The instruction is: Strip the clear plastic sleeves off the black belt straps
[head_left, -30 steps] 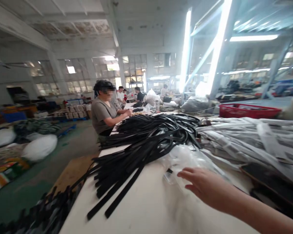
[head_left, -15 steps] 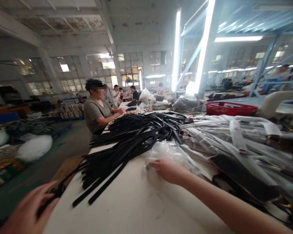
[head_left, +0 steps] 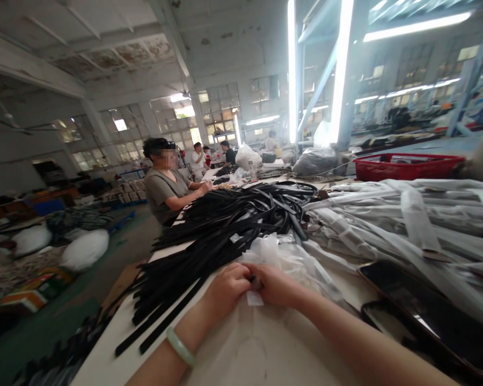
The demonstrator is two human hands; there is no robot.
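Note:
Over the worktable my left hand (head_left: 227, 289), with a pale green bangle (head_left: 180, 346) at the wrist, meets my right hand (head_left: 274, 285). Both hands are closed, fingertips pinched together around something small, mostly hidden by the fingers. A small white piece (head_left: 255, 298) shows just below the fingertips. Right behind my right hand lies a heap of crumpled translucent plastic (head_left: 279, 249). Black straps (head_left: 209, 249) spread in a thick pile beyond and left of my hands, several ends pointing toward me. A little white tag (head_left: 235, 238) sits on the straps.
White-wrapped straps (head_left: 370, 230) cover the table's right side. Nearer me lies a dark phone (head_left: 430, 311). A red basket (head_left: 406, 168) stands behind the wrapped straps. At the table's left edge a co-worker (head_left: 167, 187) handles small things. More black straps (head_left: 60, 343) are low at left.
My left hand has come from the dark straps at the lower left to the middle, joining my right hand. The camera view has shifted slightly.

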